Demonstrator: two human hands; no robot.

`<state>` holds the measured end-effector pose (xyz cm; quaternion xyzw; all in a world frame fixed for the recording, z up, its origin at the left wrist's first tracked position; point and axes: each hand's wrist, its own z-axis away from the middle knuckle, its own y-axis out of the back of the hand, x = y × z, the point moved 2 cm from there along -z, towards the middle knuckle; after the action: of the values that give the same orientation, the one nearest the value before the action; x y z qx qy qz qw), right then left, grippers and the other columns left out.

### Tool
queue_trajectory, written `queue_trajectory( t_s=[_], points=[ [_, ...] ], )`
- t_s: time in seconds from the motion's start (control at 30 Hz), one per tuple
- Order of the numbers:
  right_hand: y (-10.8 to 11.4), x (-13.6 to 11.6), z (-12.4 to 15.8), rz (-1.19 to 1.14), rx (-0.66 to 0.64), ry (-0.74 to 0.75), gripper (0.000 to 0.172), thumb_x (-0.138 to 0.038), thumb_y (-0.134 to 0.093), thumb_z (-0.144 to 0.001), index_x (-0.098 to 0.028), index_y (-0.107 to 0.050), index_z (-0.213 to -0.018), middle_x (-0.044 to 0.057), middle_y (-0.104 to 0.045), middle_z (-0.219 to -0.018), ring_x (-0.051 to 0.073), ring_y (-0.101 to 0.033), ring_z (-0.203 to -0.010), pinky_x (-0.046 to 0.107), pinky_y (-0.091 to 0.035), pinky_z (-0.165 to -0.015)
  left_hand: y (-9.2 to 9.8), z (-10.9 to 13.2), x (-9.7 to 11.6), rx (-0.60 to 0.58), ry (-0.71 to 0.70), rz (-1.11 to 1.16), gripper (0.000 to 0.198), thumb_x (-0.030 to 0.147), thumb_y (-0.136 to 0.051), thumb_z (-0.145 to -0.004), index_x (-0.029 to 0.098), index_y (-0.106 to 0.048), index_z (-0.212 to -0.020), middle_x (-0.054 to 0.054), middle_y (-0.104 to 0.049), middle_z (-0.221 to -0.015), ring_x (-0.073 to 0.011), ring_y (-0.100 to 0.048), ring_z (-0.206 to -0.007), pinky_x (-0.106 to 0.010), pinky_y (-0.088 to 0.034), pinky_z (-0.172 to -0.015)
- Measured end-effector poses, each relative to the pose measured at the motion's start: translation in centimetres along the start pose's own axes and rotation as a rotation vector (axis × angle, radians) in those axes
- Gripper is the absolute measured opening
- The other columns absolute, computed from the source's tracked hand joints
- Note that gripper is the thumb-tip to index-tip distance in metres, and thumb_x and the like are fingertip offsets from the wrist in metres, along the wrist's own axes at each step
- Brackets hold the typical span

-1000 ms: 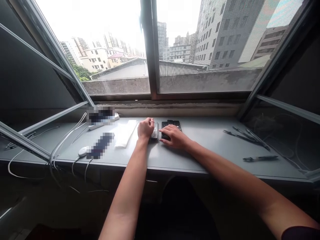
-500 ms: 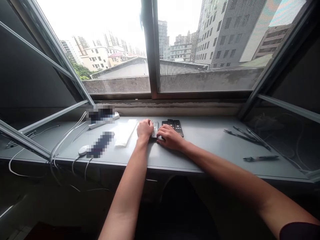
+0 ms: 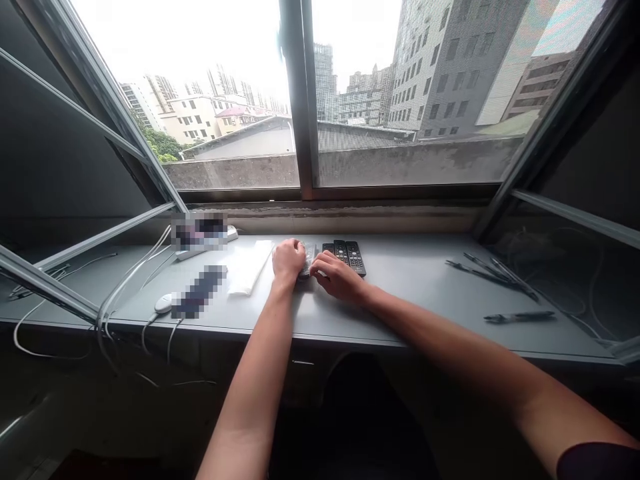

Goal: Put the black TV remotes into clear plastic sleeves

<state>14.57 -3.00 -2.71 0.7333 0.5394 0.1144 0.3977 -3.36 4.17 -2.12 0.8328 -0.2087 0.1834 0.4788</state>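
A remote control in a clear plastic wrapper (image 3: 309,255) lies on the desk between my hands, partly covered by them. My left hand (image 3: 289,259) is closed at its left side, fingers curled and mostly hidden from me. From the right, my right hand (image 3: 336,275) reaches over with bent fingers, its fingertips close together at the wrapper's near right edge. Whether a bit of plastic is pinched there is too small to see. Just behind the right hand, black remote controls (image 3: 354,257) lie side by side, partly hidden by it.
Flat white plastic bags (image 3: 249,272) lie left of my hands. Farther left are a white power strip (image 3: 233,233), a round white charger (image 3: 163,303), a blurred-out phone-like item and loose cables. Several pens (image 3: 520,317) lie on the right. A window frame (image 3: 306,193) rises behind the desk.
My right hand has lifted slightly and its fingers have drawn closer together at the wrapper's edge. The left hand stays by the wrapped remote control, and the view has shifted a little.
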Motion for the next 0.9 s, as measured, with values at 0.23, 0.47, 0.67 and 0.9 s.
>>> queue_trajectory(
  t_s=[0.23, 0.47, 0.67, 0.9],
  points=[
    [0.7, -0.3, -0.1, -0.152, 0.131, -0.079, 0.017, -0.008, -0.054, -0.094, -0.024, -0.058, -0.1, 0.008, -0.063, -0.102, 0.025, -0.059, -0.1, 0.041, -0.057, -0.089, 0.5, -0.7, 0.2, 0.1, 0.032, 0.259, 0.025, 0.031, -0.054, -0.1, 0.022, -0.077, -0.105, -0.01, -0.08, -0.11, -0.0247, -0.073, -0.106, -0.034, -0.052, -0.097],
    [1.3, -0.1, -0.1, -0.313, 0.345, -0.298, 0.008, -0.017, -0.056, -0.093, -0.024, -0.055, -0.098, 0.006, -0.06, -0.102, 0.021, -0.061, -0.092, 0.036, -0.064, -0.079, 1.3, -0.2, 1.1, 0.145, 0.047, 0.28, 0.038, 0.043, -0.048, -0.105, 0.023, -0.08, -0.104, -0.007, -0.08, -0.086, -0.0244, -0.073, -0.086, -0.033, -0.051, -0.085],
    [1.4, 0.3, 0.0, -0.335, 0.439, -0.356, 0.004, -0.026, -0.059, -0.097, -0.024, -0.055, -0.098, 0.006, -0.06, -0.099, 0.02, -0.061, -0.088, 0.038, -0.066, -0.081, 0.8, -0.3, 1.3, -0.036, 0.059, 0.212, 0.063, 0.051, -0.034, -0.109, 0.023, -0.084, -0.084, -0.01, -0.078, -0.074, -0.031, -0.075, -0.093, -0.044, -0.044, -0.104],
    [1.9, 0.5, 0.0, -0.168, 0.326, -0.164, 0.011, -0.016, -0.057, -0.095, -0.025, -0.052, -0.099, 0.008, -0.063, -0.104, 0.023, -0.062, -0.093, 0.042, -0.061, -0.088, 0.8, -0.3, 1.3, -0.096, 0.038, 0.407, 0.048, 0.061, -0.056, -0.101, 0.023, -0.085, -0.095, -0.009, -0.082, -0.091, -0.0288, -0.076, -0.097, -0.036, -0.053, -0.089]
  ],
)
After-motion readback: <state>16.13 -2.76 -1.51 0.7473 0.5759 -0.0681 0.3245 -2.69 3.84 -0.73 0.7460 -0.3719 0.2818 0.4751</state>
